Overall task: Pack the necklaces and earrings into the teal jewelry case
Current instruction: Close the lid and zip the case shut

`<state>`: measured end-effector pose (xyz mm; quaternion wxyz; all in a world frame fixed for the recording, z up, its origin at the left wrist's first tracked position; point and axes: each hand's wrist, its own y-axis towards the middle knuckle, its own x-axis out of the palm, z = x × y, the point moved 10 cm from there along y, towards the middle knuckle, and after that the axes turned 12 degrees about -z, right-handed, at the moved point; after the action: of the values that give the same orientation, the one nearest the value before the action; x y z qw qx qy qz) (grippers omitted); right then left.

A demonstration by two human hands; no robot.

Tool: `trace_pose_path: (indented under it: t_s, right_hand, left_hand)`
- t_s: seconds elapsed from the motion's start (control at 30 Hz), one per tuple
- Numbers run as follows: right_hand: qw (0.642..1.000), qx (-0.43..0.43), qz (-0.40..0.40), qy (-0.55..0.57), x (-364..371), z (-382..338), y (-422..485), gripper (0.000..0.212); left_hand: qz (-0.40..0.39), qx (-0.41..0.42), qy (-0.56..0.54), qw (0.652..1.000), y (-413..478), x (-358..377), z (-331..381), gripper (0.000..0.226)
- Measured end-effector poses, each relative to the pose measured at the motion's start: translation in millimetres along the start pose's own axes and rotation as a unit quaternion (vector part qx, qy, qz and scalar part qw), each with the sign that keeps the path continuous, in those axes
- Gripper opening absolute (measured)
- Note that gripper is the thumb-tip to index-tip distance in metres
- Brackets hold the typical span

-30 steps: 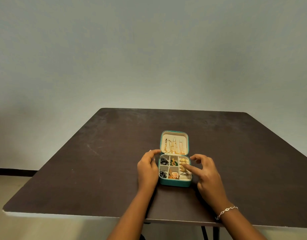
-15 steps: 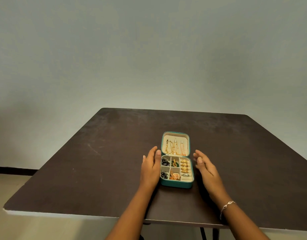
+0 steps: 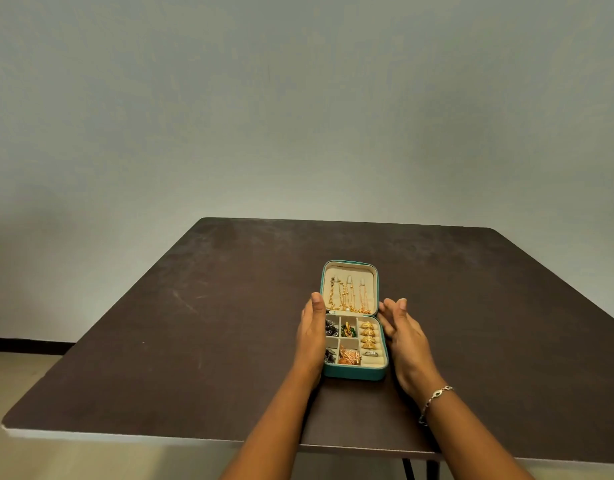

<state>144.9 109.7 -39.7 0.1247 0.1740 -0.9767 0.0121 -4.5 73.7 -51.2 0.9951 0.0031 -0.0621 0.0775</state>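
Both hands have slid forward to flank the lid [image 3: 349, 271]; left hand [image 3: 312, 336] and right hand [image 3: 404, 336] flat-fingered, holding nothing. Risk: closing the teal jewelry case [image 3: 354, 373] could pinch the necklaces [image 3: 348, 296].

We are finding no text, label, brand, number or sign that can be read: the teal jewelry case [image 3: 355, 373], the table [image 3: 194, 341] and the wall [image 3: 298, 98] are showing us plain surfaces only.
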Motion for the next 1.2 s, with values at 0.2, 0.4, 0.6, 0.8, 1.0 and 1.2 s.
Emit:
trace_pose_path:
  t_s: [0.2,0.4,0.6,0.8,1.0,1.2]
  right_hand:
    - [0.999,-0.018,-0.025,-0.024,6.7,-3.6,2.6,0.031]
    - [0.999,-0.027,-0.040,-0.004,7.3,-7.7,1.6,0.032]
    - [0.999,-0.021,-0.014,0.035,0.9,-4.9,0.1,0.038]
    - [0.999,-0.007,-0.002,0.040,-3.7,-4.5,-2.6,0.043]
    - [0.999,-0.005,0.030,0.042,-11.7,-1.9,-4.4,0.047]
    - [0.999,-0.003,0.026,0.031,-10.8,-2.7,-5.1,0.046]
  left_hand:
    - [0.014,0.018,0.061,0.998,-4.6,2.1,13.8,0.055]
    - [0.037,0.047,0.104,0.993,-3.3,-0.2,18.0,0.070]
    - [0.041,0.063,0.053,0.996,-4.4,-2.7,14.1,0.039]
    - [0.050,0.076,0.026,0.996,-8.3,-3.5,19.6,0.038]
    - [0.070,0.051,0.010,0.996,-7.1,-10.8,8.0,0.067]
    - [0.065,0.060,0.011,0.996,-7.8,-8.2,13.4,0.068]
